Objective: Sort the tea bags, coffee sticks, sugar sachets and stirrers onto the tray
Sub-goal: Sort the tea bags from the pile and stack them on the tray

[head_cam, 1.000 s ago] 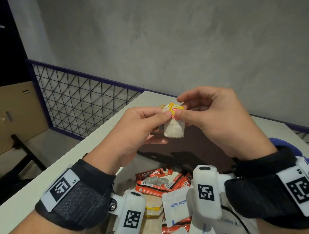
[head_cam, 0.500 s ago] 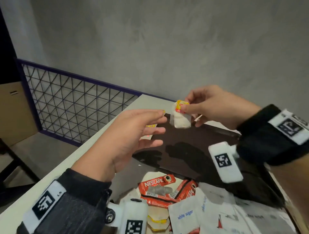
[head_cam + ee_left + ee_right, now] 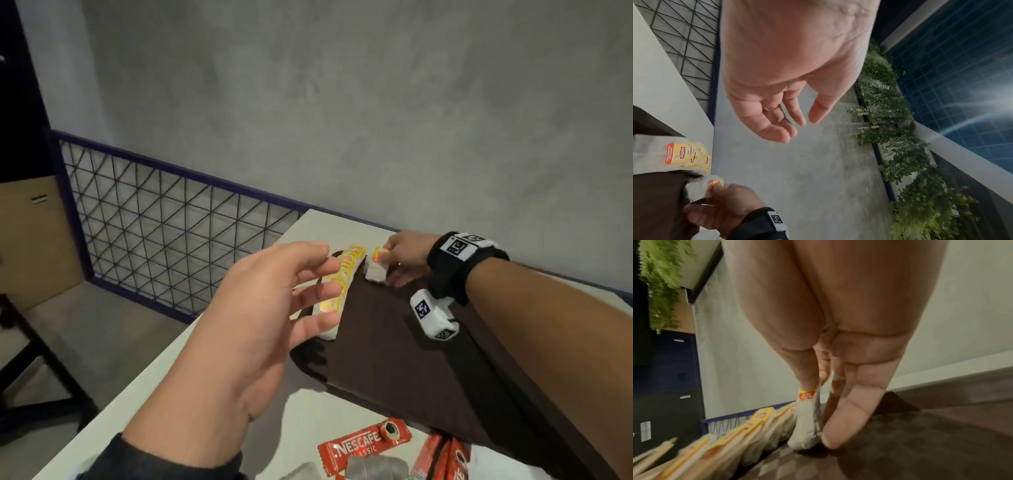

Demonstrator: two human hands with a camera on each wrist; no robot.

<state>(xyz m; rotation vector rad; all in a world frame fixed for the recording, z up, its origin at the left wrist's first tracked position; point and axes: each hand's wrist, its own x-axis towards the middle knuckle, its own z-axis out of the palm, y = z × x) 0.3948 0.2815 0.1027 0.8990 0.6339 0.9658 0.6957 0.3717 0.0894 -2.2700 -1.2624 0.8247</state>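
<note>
Behind left hand (image 3: 274, 308), tea-bag row (image 3: 748, 433)

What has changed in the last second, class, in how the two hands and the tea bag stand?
The left hand has let go of the tea bag and hangs open. The right hand alone has carried it away from the body and down to the far end of the tray, beside the row of tea bags. The right hand's pinch on the tag is unchanged.
</note>
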